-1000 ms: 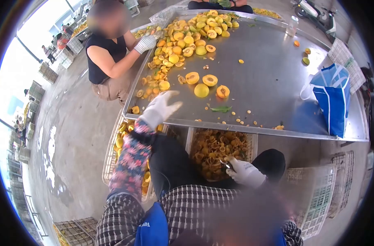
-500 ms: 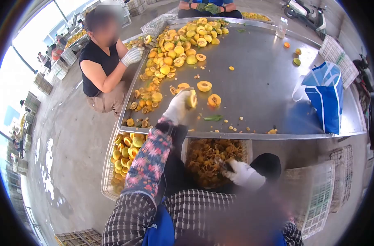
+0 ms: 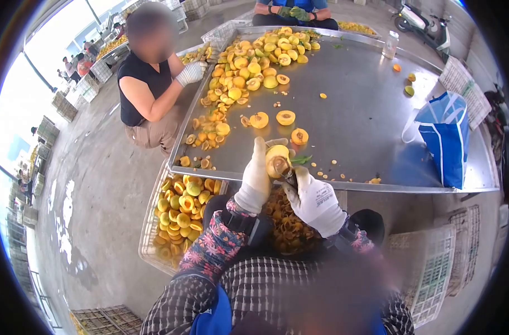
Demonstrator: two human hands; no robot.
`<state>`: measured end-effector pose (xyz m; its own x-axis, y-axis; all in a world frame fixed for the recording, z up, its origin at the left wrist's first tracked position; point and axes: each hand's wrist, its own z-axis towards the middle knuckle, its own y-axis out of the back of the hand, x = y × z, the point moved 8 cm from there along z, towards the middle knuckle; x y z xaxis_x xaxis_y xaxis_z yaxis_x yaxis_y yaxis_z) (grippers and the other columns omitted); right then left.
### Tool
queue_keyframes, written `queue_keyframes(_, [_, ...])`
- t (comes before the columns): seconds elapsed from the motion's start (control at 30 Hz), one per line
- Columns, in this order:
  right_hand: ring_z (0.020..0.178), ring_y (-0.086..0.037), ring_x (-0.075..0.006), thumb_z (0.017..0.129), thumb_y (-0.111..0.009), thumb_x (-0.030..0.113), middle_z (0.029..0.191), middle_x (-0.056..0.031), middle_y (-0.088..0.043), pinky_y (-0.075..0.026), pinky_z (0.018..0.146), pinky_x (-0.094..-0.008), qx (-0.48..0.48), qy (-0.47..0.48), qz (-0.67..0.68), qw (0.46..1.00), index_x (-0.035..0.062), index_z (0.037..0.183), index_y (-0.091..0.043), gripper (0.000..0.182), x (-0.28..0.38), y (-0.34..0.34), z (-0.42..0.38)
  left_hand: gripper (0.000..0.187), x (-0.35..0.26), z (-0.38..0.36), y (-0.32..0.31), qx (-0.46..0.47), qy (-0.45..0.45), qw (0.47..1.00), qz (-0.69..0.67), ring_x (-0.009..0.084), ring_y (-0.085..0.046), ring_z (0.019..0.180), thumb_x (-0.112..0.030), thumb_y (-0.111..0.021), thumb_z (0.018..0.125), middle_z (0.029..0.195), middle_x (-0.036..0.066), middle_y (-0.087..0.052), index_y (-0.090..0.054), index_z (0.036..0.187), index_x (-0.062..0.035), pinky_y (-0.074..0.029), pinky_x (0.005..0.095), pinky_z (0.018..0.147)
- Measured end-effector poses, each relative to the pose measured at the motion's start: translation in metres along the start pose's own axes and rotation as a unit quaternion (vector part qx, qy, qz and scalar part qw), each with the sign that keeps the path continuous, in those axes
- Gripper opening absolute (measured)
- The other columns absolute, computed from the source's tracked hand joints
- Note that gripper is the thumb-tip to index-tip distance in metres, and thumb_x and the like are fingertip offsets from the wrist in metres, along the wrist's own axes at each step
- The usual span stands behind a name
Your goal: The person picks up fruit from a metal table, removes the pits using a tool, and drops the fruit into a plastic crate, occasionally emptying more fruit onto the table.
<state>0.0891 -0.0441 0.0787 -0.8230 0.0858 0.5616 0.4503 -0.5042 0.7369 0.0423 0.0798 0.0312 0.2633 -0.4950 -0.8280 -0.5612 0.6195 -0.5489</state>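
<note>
My left hand (image 3: pixel 256 177), in a white glove, grips a halved yellow peach (image 3: pixel 277 158) just over the near table edge. The peach's cut face, brown at the middle, is turned toward me. My right hand (image 3: pixel 317 204), also gloved, is closed on a small metal pitting tool (image 3: pixel 289 177), its tip at the cut face; the tool's end is partly hidden. Below both hands is a crate of brown peach scraps (image 3: pixel 292 220). Loose peach halves (image 3: pixel 285 118) lie on the metal table (image 3: pixel 352 131) beyond my hands.
A heap of peaches (image 3: pixel 254 67) covers the table's far left. A crate of peach halves (image 3: pixel 182 215) stands left of my legs. A blue bag (image 3: pixel 445 142) and a clear jar (image 3: pixel 390 44) are on the right. A co-worker (image 3: pixel 148 84) sits at left, another person (image 3: pixel 292 12) opposite.
My left hand has drawn back toward me with the peach half. My right hand has risen from over the scrap crate, bringing the pitting tool to the peach.
</note>
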Motion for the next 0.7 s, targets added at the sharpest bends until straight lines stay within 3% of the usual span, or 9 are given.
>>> queue_keyframes(0.37, [0.07,-0.065,-0.0344,0.088,-0.063,0.02,0.082,-0.0146,-0.063,-0.05,0.058,-0.0435,0.062,0.057,-0.164,0.983,0.0023,0.112,-0.049,0.033,-0.004,-0.004,0.001,0.067,-0.002,-0.007,0.004,-0.058,-0.011,0.996,0.068,0.0199,-0.066,0.089,-0.059,-0.031,0.102,0.097,0.013,-0.068,-0.061,0.115,-0.0004,-0.053,0.031,0.082])
queue_keyframes(0.47, [0.071,-0.065,-0.0334,0.087,-0.063,0.021,0.086,-0.0148,-0.063,-0.05,0.058,-0.0435,0.086,0.082,-0.185,0.976,0.0019,0.112,-0.049,0.035,-0.011,-0.009,0.0,0.067,0.008,-0.009,0.011,-0.044,0.036,0.997,0.056,0.0201,-0.066,0.089,-0.059,-0.032,0.101,0.097,0.013,-0.068,-0.062,0.113,-0.0003,-0.053,0.0308,0.082])
queue_keyframes(0.57, [0.072,-0.065,-0.0329,0.087,-0.063,0.021,0.086,-0.0146,-0.063,-0.05,0.058,-0.0429,0.091,0.111,-0.216,0.966,0.0017,0.112,-0.048,0.035,-0.013,-0.013,-0.001,0.067,0.022,-0.009,0.023,-0.094,0.081,0.992,0.035,0.0186,-0.065,0.089,-0.059,-0.035,0.101,0.1,0.011,-0.068,-0.062,0.114,0.0003,-0.052,0.0292,0.082])
queue_keyframes(0.7, [0.072,-0.066,-0.0331,0.086,-0.063,0.02,0.085,-0.0146,-0.063,-0.05,0.058,-0.0425,0.146,0.114,-0.218,0.958,0.0012,0.112,-0.047,0.035,-0.014,-0.021,-0.008,0.066,0.016,-0.019,0.027,-0.093,0.102,0.977,0.163,0.0131,-0.06,0.095,-0.057,-0.037,0.101,0.106,0.008,-0.066,-0.061,0.12,0.0008,-0.047,0.0238,0.087])
